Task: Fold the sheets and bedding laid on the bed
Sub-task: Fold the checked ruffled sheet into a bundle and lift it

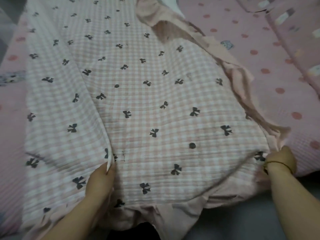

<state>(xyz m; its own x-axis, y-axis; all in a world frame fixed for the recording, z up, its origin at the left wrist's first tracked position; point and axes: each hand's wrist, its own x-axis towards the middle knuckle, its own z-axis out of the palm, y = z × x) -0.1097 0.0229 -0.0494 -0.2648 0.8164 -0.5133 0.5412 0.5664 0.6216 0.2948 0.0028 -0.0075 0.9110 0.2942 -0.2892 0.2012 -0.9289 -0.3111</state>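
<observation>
A pink and white checked quilt point(138, 101) with dark bow prints lies spread over the bed, its plain pink ruffled edge point(242, 87) running along the right side. My left hand point(99, 181) pinches a raised fold of the quilt near the lower middle, fingers curled over the crease. My right hand point(278, 160) grips the quilt's lower right corner at the ruffle, with a thin band round the wrist. The quilt's near edge hangs over the front of the bed between my forearms.
Under the quilt lies a pink bedsheet point(277, 70) with red dots, showing at right and far left. A patterned pink pillow or second cover point(294, 28) sits at the top right. Grey floor point(251, 222) shows at the bottom right.
</observation>
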